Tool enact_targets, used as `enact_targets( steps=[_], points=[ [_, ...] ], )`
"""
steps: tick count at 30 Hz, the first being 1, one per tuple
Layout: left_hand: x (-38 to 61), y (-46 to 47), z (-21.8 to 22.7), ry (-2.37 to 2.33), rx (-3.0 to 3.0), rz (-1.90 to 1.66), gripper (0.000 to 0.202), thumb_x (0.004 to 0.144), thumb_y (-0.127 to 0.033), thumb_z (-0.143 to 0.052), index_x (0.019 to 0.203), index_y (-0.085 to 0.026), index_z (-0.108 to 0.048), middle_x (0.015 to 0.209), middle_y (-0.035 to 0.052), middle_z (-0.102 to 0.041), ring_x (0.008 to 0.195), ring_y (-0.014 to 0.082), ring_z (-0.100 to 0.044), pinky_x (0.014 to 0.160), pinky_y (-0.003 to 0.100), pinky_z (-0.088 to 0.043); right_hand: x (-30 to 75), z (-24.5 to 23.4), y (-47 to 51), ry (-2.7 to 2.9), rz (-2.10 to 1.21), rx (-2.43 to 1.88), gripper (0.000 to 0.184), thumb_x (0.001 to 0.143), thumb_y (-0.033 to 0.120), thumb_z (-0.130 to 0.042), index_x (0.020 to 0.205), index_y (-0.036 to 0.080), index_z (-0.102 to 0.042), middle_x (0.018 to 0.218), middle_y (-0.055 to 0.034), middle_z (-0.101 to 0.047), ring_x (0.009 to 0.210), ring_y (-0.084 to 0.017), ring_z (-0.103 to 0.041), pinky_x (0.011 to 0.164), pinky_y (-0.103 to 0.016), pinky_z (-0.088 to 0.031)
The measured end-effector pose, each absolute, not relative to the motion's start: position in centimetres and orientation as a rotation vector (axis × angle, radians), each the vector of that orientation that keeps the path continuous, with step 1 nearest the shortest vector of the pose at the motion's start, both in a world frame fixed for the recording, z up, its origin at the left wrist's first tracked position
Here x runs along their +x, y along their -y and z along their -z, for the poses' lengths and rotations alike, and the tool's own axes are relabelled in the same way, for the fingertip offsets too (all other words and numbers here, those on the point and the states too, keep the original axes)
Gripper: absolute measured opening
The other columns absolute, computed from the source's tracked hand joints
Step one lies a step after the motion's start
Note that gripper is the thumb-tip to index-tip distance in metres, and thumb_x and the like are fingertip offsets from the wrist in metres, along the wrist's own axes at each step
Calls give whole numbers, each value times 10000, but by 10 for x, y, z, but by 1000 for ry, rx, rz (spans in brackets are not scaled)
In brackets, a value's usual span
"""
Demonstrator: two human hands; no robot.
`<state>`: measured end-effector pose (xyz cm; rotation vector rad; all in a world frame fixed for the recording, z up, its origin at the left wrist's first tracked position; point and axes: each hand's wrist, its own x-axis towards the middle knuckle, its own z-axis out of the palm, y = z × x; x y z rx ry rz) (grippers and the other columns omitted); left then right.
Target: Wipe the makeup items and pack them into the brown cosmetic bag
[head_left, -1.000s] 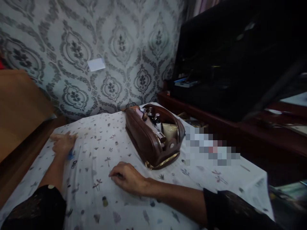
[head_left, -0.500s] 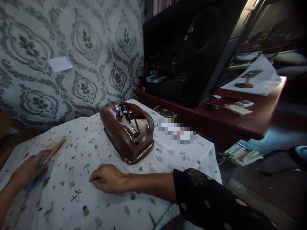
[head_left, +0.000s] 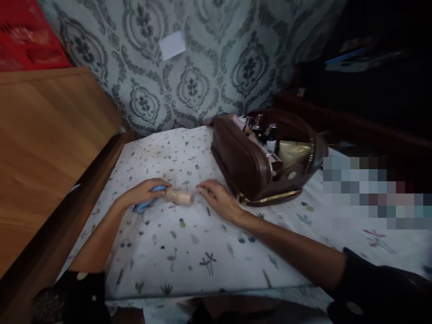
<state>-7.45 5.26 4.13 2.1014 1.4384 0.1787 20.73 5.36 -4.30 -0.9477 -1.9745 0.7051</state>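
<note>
Beige and cylindrical, a small bottle with a paler, smooth cap lies sideways in our left hand, above the middle of a desk covered in white cloth printed with palms, cacti and flamingos. We grip its left end together with a crumpled light-blue cloth, which bunches out beneath our fingers; the cap points right. Whether the bottle touches the desk, we cannot tell. Our right hand hovers or rests just right of the cap, apart from it, with the fingers loosely bent and a narrow gap between thumb and forefinger.

Right of that hand, on the far part of the desk, we have a brown leather-like zip bag with gold zippers, its top unzipped. Inside we see small dark bottles with shiny tops and a flat gold packet. Beyond the desk rises grey damask-patterned wallpaper bearing a white paper rectangle. Far left stands a brown wooden panel.
</note>
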Motion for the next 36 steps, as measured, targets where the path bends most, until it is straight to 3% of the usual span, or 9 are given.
enact_targets(
  steps=[4, 9, 16, 18, 20, 23, 28, 33, 36],
  points=[
    [-73, -44, -36, -1412, 2148, -199, 402, 857, -405, -582, 1210, -239, -682, 1183, 80, -672, 1108, 256, -616, 999, 358, -467, 205, 35, -46, 2185, -705, -882, 254, 949, 320, -582, 1114, 150, -673, 1017, -103, -705, 968, -222, -633, 858, -373, -498],
    [-62, -29, -36, -1410, 2244, -356, 336, 873, -373, -604, 1169, -234, -685, 1184, 76, -664, 1115, 260, -613, 982, 369, -483, 201, 33, -43, 2271, -618, -858, 285, 828, 228, -725, 1098, 148, -682, 1005, -103, -724, 937, -243, -648, 868, -418, -502],
    [0, -11, -29, -1745, 2223, -951, 470, 996, -461, -429, 1365, -171, -417, 1107, 94, -641, 953, 212, -636, 845, 349, -517, 201, 35, -43, 2232, -629, -867, 204, 813, 197, -702, 1013, 164, -678, 924, -78, -701, 884, -225, -637, 798, -369, -522],
    [21, -8, -11, -1638, 2421, -912, 382, 1004, -438, -410, 1246, -149, -475, 1127, 139, -625, 993, 236, -617, 845, 376, -515, 201, 35, -43, 2234, -620, -882, 105, 814, 209, -691, 902, 160, -661, 840, -61, -679, 820, -211, -625, 754, -340, -511],
    [32, -8, 6, -1556, 2678, -771, 277, 1026, -376, -340, 1049, -189, -543, 955, 107, -644, 888, 239, -615, 809, 393, -504, 202, 36, -44, 2242, -611, -890, 61, 820, 210, -666, 803, 167, -626, 768, -42, -649, 759, -195, -605, 701, -308, -494],
    [25, -10, 18, -1591, 2822, -664, 342, 1038, -323, -272, 891, -207, -558, 813, 87, -630, 780, 239, -596, 768, 406, -477, 202, 37, -45, 2247, -608, -894, 45, 808, 206, -666, 811, 173, -634, 779, -40, -653, 757, -193, -607, 693, -303, -493],
    [-31, -21, 14, -1822, 2823, -577, 356, 1036, -312, -301, 872, -184, -590, 799, 70, -625, 774, 219, -577, 774, 379, -455, 203, 38, -46, 2206, -650, -898, 195, 801, 223, -704, 992, 188, -682, 878, -50, -692, 793, -194, -645, 724, -325, -532],
    [-81, -31, 13, -2274, 2576, -518, 263, 1009, -300, -408, 916, -192, -629, 984, 95, -631, 961, 245, -563, 830, 352, -450, 203, 32, -45, 2230, -653, -914, 136, 839, 252, -673, 956, 188, -698, 844, -43, -686, 744, -172, -635, 671, -289, -512],
    [-89, -32, 11, -2411, 2327, -472, 281, 1011, -318, -409, 899, -193, -634, 953, 76, -620, 905, 229, -579, 779, 327, -453, 203, 30, -44, 2221, -690, -938, 165, 858, 267, -654, 991, 180, -700, 841, -42, -682, 730, -168, -628, 646, -283, -499]
  ],
)
